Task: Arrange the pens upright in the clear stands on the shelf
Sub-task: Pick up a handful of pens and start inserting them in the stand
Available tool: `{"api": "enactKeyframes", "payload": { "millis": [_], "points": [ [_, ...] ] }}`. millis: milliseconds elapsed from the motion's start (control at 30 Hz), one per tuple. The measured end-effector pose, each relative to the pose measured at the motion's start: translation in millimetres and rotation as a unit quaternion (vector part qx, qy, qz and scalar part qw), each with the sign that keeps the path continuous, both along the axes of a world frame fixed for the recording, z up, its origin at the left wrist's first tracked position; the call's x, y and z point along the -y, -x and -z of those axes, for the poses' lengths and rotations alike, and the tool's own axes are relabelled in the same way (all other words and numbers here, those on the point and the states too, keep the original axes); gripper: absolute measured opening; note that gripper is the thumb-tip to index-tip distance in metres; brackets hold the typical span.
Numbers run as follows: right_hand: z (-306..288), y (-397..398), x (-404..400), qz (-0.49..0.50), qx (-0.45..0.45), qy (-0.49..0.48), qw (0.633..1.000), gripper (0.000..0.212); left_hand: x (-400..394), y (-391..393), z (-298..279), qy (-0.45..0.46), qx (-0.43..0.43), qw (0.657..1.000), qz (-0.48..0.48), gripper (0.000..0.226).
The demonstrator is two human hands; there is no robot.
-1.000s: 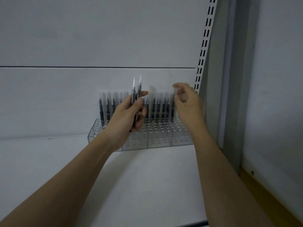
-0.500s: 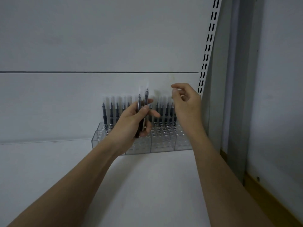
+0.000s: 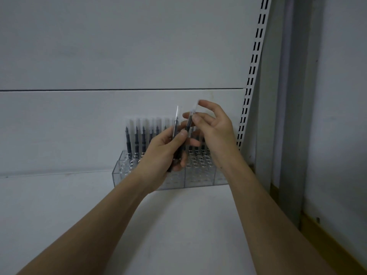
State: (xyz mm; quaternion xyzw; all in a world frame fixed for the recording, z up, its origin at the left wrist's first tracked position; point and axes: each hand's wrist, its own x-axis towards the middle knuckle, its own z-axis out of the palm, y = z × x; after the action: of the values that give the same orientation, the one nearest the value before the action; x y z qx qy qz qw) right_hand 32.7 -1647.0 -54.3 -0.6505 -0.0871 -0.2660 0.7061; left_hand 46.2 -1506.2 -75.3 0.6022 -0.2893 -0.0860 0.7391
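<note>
The right hand (image 3: 214, 132) is pinching one pen (image 3: 191, 118) from those the left hand (image 3: 166, 153) is gripping. The stands (image 3: 198, 175) are sitting just behind the fingers; next, probably lowering it upright into a free hole.

A dim, plain white back panel (image 3: 119, 46) meets a slotted upright (image 3: 252, 72) beside a grey post (image 3: 292, 116).

Pens (image 3: 136, 138) in stands (image 3: 199, 175) — shelf's (image 3: 59, 205) rear
</note>
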Motion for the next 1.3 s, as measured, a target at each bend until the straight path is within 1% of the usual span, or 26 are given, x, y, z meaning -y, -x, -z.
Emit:
{"api": "enactKeyframes", "payload": {
  "millis": [133, 233, 300, 367, 400, 500, 600, 700, 867, 1000, 1067, 1200, 1300],
  "points": [
    [0.1, 1.2, -3.4, 0.010, 0.011, 0.002, 1.000, 0.036, -0.1, -1.6, 2.3, -0.003, 0.010, 1.000, -0.018, 0.025],
    [-0.9, 0.1, -0.9, 0.067, 0.029, 0.005, 0.997, 0.038, -0.1, -0.8, 1.3, 0.003, -0.004, 1.000, -0.007, 0.029],
    [-4.8, 0.8, 6.5, 0.108, 0.051, -0.049, 0.992, 0.038, -0.4, -0.4, 1.3, -0.001, -0.019, 1.000, -0.007, 0.029],
    [-8.6, 2.1, 18.1, 0.155, 0.085, -0.112, 0.978, 0.040, -0.8, -1.3, 1.5, -0.019, -0.017, 1.000, -0.018, 0.028],
    [-9.3, 2.3, 23.9, 0.186, 0.102, -0.119, 0.970, 0.041, -1.1, -1.5, 1.6, -0.023, -0.017, 0.999, -0.021, 0.028],
    [-4.9, -0.6, 37.6, 0.263, 0.119, -0.061, 0.956, 0.040, -1.1, -2.4, 0.4, -0.011, -0.037, 0.999, -0.005, 0.034],
    [3.5, -6.2, 47.8, 0.290, 0.093, 0.005, 0.953, 0.039, -0.8, -3.0, -1.3, 0.023, -0.079, 0.996, 0.024, 0.039],
    [10.4, -9.8, 54.3, 0.306, 0.064, 0.058, 0.948, 0.039, -0.9, -2.8, -1.4, 0.023, -0.066, 0.997, 0.023, 0.035],
    [14.0, -9.8, 58.0, 0.302, 0.040, 0.106, 0.946, 0.039, -1.0, -1.1, -2.2, 0.026, -0.052, 0.998, 0.017, 0.031],
    [16.8, -9.5, 59.1, 0.272, -0.004, 0.183, 0.945, 0.034, 0.7, -0.8, -3.9, 0.043, -0.075, 0.996, 0.020, 0.032],
    [18.8, -10.9, 60.5, 0.276, -0.019, 0.209, 0.938, 0.029, 1.4, -0.5, -4.1, 0.053, -0.084, 0.995, 0.030, 0.032],
    [19.2, -12.4, 61.6, 0.299, -0.043, 0.240, 0.923, 0.024, 0.4, -0.3, -2.1, 0.046, -0.055, 0.997, 0.025, 0.025],
    [9.8, -4.6, 49.2, 0.322, -0.014, 0.207, 0.924, 0.025, -0.1, 0.0, -0.5, 0.049, -0.040, 0.998, 0.015, 0.018]
  ]
}}
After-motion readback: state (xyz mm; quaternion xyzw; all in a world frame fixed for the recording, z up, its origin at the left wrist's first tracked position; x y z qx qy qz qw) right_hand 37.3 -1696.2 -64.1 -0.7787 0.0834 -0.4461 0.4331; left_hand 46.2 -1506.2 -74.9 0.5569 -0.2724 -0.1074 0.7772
